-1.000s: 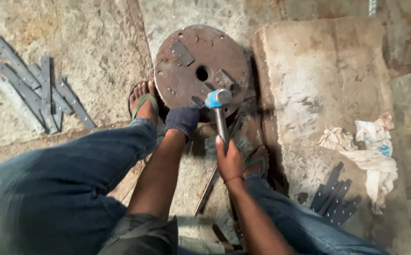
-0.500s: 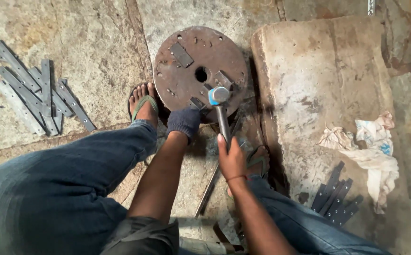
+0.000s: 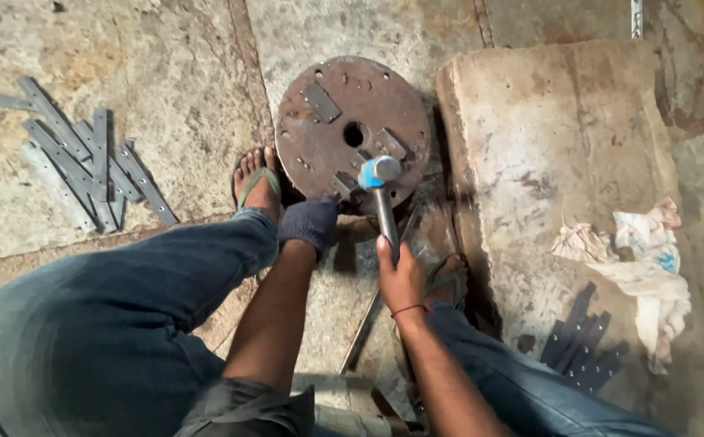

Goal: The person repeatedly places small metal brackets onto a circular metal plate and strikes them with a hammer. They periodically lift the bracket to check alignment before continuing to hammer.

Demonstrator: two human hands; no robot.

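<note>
Stone floor | my right hand [image 3: 400,279] grips hammer [image 3: 382,198] low on its stiff handle, heavy head over rusty disc [image 3: 352,129] | gloved left hand [image 3: 310,225] pins small strip [image 3: 344,184] at disc's near edge, rigid, thin.

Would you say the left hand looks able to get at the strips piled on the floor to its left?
Probably not as things stand: the gloved left hand is at the disc edge, and the raised left knee lies between it and the strips.

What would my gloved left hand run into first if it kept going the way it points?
Probably the round rusty metal disc: the left hand points up at its near edge, apparently already touching there, though depth is unclear.
</note>
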